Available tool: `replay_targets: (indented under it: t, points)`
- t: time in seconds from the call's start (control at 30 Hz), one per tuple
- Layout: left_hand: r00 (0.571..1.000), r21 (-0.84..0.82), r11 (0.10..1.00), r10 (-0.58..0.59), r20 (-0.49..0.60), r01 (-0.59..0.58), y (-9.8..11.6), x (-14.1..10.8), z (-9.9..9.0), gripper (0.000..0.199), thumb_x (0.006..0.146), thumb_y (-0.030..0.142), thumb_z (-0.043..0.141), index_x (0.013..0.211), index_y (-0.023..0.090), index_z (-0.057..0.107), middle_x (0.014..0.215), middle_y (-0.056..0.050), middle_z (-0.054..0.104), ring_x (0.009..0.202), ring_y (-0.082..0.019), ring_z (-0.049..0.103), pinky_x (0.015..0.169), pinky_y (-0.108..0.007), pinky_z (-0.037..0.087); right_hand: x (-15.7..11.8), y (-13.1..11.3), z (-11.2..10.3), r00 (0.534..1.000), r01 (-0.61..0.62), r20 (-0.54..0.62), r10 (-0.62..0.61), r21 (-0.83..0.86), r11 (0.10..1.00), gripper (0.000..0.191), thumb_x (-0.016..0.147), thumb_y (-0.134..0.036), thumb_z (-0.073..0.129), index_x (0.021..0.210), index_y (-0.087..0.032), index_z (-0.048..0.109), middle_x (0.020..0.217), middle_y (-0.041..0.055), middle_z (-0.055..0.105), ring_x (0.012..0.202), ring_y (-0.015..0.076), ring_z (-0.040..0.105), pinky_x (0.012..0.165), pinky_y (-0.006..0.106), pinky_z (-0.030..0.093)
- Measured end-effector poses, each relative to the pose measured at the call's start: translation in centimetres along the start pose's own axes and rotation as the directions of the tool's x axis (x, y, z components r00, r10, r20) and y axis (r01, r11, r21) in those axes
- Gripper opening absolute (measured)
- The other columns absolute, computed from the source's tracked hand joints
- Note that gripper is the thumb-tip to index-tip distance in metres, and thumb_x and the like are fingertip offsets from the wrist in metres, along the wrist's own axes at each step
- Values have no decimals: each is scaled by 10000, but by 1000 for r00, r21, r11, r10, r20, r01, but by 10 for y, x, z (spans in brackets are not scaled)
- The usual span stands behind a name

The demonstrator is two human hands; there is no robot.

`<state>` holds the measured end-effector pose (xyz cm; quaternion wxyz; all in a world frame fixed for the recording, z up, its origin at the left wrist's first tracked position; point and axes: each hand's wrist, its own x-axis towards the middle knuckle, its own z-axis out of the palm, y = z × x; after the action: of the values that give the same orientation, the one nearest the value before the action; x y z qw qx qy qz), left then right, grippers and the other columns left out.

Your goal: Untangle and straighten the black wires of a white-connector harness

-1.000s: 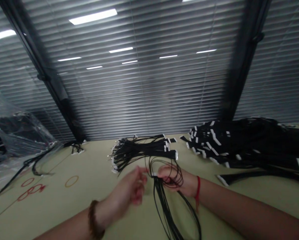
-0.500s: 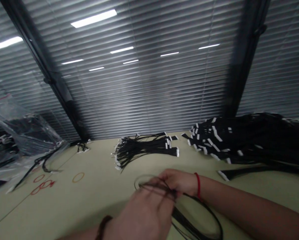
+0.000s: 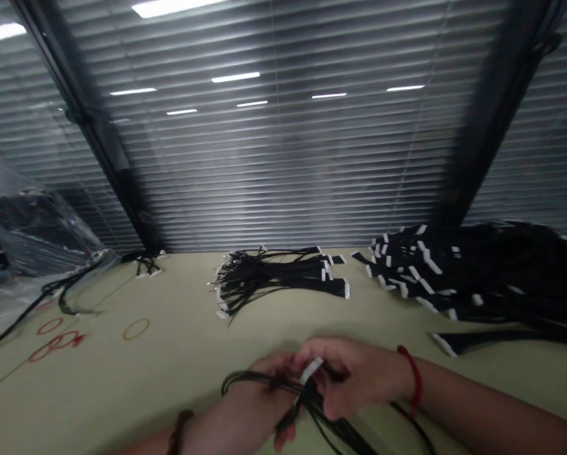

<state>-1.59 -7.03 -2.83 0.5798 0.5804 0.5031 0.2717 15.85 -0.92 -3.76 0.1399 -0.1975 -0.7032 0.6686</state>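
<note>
A black cable bundle (image 3: pixel 345 436) with a white connector (image 3: pixel 310 370) lies between my two hands at the lower middle. My left hand (image 3: pixel 245 404), with a dark bracelet at the wrist, is closed round the looped cables, its fingertips partly hidden beneath them. My right hand (image 3: pixel 359 373), wearing a red string bracelet, grips the same bundle beside the white connector. A loop of the thin black wires sticks out to the left over my left hand. The lower ends run out of view at the bottom edge.
Behind my hands lies a smaller heap of black cables (image 3: pixel 278 275). A large pile of black cables (image 3: pixel 492 272) covers the right. Red rubber bands (image 3: pixel 56 344), a yellow rubber band (image 3: pixel 136 328) and a clear plastic bag (image 3: pixel 41 234) are on the left. Window blinds rise behind the table.
My hands have turned the cable bundle, and a white connector now shows between them. The wire loop has shifted left and lower. The camera view has also moved slightly.
</note>
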Motion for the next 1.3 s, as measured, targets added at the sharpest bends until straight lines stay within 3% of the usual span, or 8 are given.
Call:
replay_targets:
  t: [0.33,0.6,0.83,1.0,1.1,1.17,1.23,1.3]
  points:
    - [996,-60,994,-88,18,89,0,-5,4,126,827,228,422,777,145,504,526,47,483,416,-79,456,412,-194,398,-1,-6,12,960,54,-267,-88,-131,990,352,731,-373,701,637,-112,483,554,-59,371,537,49,290,489,182,234]
    - [996,-85,993,-77,44,81,8,-4,1,160,822,208,399,734,148,518,459,65,450,373,-62,386,372,-169,329,-4,-6,4,992,8,-122,-6,10,1000,414,856,-502,508,997,-116,463,701,-1,510,567,65,411,501,178,298]
    - [993,-147,982,-116,22,118,6,-4,1,68,719,229,467,734,167,492,457,80,441,369,-63,402,355,-165,327,-5,-7,4,991,18,-132,-34,-123,992,307,829,-409,569,862,-108,520,720,22,543,615,86,475,565,212,365]
    - [996,-180,979,-91,10,91,-6,-2,3,200,713,368,528,722,174,482,438,81,424,363,-72,418,320,-159,310,-3,-17,13,982,23,-167,-85,-344,939,228,856,-354,537,853,-130,578,729,14,567,628,92,480,565,205,368]
    - [997,-206,977,-66,-31,58,-9,-1,3,284,724,368,542,905,150,533,468,85,434,337,-65,384,302,-166,287,-14,-39,19,954,-2,-255,-156,-528,849,133,834,-263,560,911,-162,601,851,30,584,770,135,508,686,257,374]
    - [991,-277,960,-60,-118,26,-6,-2,2,440,721,340,554,1114,149,507,543,75,464,347,-57,381,312,-170,276,-30,-56,20,905,-106,-363,-221,-695,711,123,820,-209,535,921,-170,591,887,49,577,802,167,504,702,295,348]
    - [976,-343,939,-56,-213,-21,0,-3,-1,547,719,303,567,1234,145,469,602,50,503,375,-51,381,336,-172,270,-50,-70,18,886,-260,-394,-244,-859,442,143,838,-222,456,772,-179,575,720,50,575,628,168,500,564,295,307]
    - [965,-361,931,-40,-259,-58,4,-4,-3,507,751,290,557,1232,138,503,590,35,515,397,-50,374,359,-168,264,-67,-77,15,945,-285,-311,-99,-934,216,229,830,-246,436,654,-193,573,565,54,550,477,166,463,452,292,225]
